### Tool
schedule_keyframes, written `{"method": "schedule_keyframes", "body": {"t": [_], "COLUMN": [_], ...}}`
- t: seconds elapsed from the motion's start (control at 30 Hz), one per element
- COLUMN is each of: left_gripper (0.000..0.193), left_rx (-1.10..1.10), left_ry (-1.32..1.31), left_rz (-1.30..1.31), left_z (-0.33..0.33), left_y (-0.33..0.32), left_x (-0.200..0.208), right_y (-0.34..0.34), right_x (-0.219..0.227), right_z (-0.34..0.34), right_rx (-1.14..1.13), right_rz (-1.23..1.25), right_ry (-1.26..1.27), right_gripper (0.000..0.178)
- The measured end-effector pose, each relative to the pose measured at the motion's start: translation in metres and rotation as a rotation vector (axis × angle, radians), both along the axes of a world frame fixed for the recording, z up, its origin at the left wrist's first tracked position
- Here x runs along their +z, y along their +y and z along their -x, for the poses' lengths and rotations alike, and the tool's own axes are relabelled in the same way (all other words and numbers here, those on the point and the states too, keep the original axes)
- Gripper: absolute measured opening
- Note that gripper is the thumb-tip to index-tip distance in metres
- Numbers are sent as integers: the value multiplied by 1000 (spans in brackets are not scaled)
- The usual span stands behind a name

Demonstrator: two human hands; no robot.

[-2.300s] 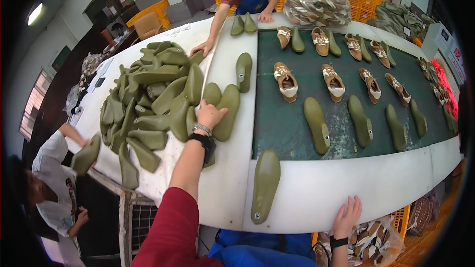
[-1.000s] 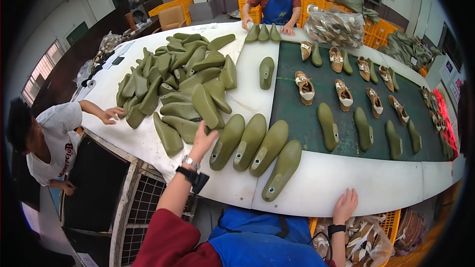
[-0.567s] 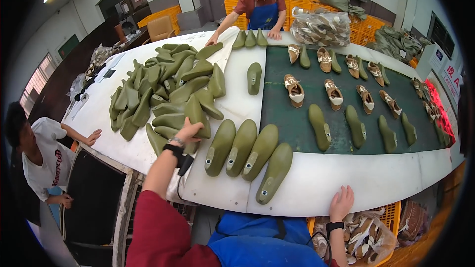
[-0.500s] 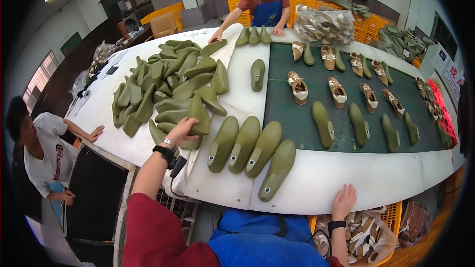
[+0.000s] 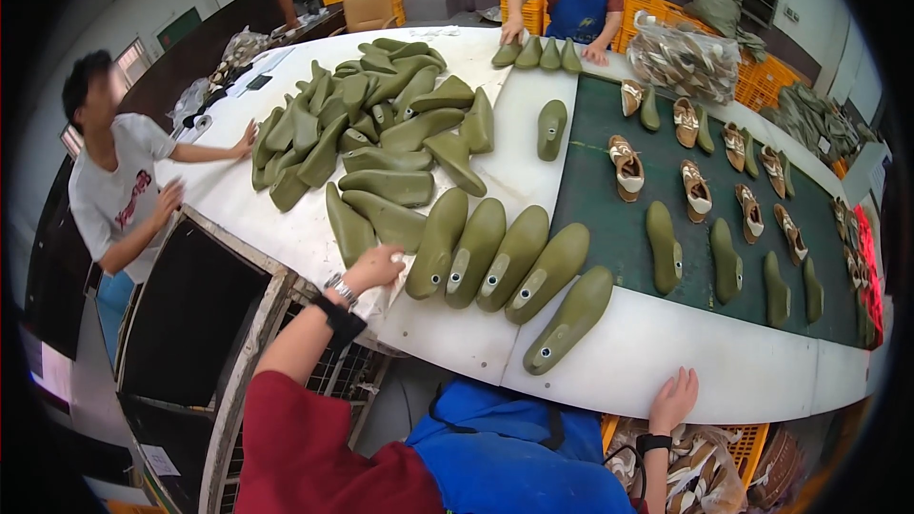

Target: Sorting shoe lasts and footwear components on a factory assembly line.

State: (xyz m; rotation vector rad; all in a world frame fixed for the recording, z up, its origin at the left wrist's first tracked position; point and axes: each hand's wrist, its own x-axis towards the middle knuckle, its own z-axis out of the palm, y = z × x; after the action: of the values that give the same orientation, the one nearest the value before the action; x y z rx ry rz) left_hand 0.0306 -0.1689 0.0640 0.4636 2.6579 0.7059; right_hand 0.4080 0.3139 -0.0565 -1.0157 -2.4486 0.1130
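Observation:
My left hand [image 5: 374, 268] has its fingers curled beside the heel of a green shoe last [image 5: 441, 246], the leftmost in a slanting row. No last shows inside that hand. More green lasts [image 5: 515, 258] lie alongside, heels toward me, with one at the row's right end [image 5: 568, 322] set nearer. My right hand [image 5: 674, 400] lies on the white table edge [image 5: 752, 368], fingers apart and holding nothing. Beyond my left hand is a heap of green lasts [image 5: 362, 114], two of them [image 5: 350, 225] close to my fingers.
A green belt [image 5: 609, 247] carries brown-and-white shoes [image 5: 696, 189] and lasts. Across the table, a person in a blue apron [image 5: 577, 17] touches a short row of lasts [image 5: 550, 54]. Someone in a white shirt [image 5: 124, 181] stands left. An orange crate [image 5: 748, 443] of shoes sits below my right hand.
The last in my left hand now lies at the left end of the near row. The far person's row has gained one last. The person at left has moved closer to the heap.

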Motion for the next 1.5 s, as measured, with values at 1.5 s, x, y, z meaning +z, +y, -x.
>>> {"method": "schedule_keyframes", "body": {"t": [1.5], "left_gripper": [65], "left_rx": [78], "left_ry": [490], "left_rz": [62], "left_z": [-73], "left_y": [-32], "left_x": [-25], "right_y": [-21], "right_x": [-4], "right_z": [11], "right_rx": [-1], "right_rz": [-38], "right_ry": [61], "right_gripper": [34]}}
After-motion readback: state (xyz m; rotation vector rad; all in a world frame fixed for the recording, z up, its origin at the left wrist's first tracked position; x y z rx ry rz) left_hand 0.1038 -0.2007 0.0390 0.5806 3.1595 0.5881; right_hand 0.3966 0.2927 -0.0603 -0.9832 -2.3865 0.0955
